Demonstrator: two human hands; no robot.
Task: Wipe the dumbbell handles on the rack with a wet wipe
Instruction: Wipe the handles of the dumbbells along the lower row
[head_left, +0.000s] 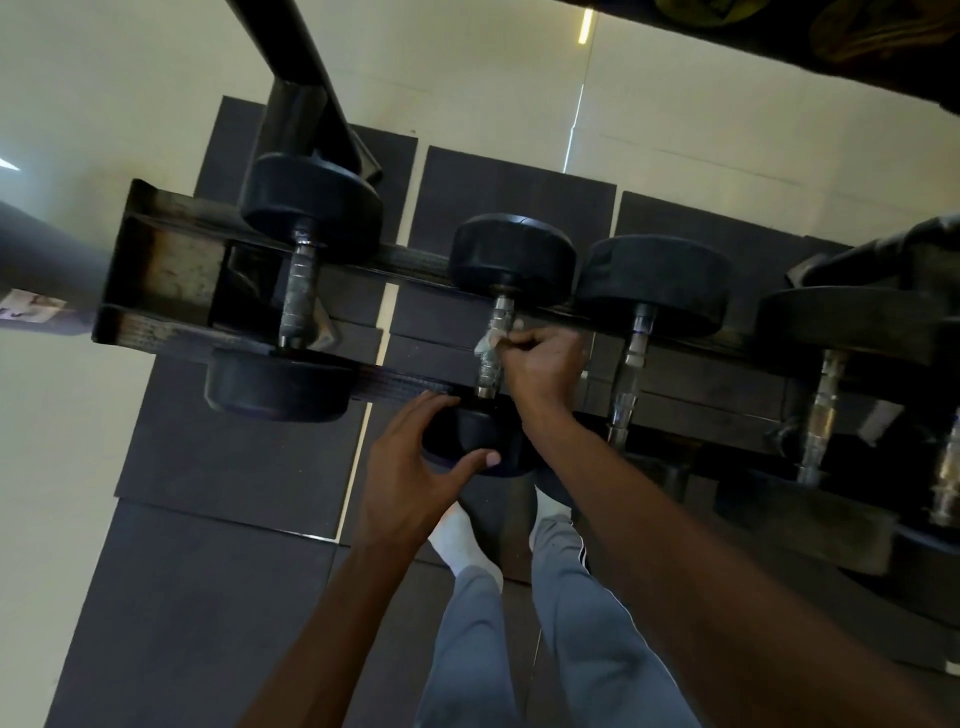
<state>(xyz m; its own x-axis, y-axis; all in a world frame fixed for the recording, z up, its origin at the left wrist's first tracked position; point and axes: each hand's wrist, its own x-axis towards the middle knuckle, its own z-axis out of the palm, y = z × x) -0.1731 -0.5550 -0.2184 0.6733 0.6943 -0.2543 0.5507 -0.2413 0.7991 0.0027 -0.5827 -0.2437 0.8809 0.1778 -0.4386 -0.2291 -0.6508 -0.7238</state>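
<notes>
view: head cam, looking steeply down over the rack (410, 262) to the floor.
rack: dark metal, two rails running left-right; dumbbells lie across them, handles spanning the gap.
target dumbbell: second from left; far head (511, 260) on the back rail, near head (475, 434) at the front rail.
handle (493, 345): knurled metal, runs near-vertical in frame between the two heads.
wet wipe (485, 340): small white wad, pressed on the handle around mid-length, at the right hand's fingertips.
right hand (545, 364): fingers curled, pinching the wipe against the handle; hand sits just right of the handle, touching it through the wipe.
left hand (415, 467): fingers spread and fairly straight, cupped around the near head; thumb on its front face, fingertips at the front rail. Firm grip or light contact: can't tell.
neighbours: bigger dumbbell (301, 291) to the left, well apart; another handle (631, 364) just right of the right hand, more further right.
below: grey trousers (571, 623), white socks, dark floor mats (208, 519) on pale tile.
</notes>
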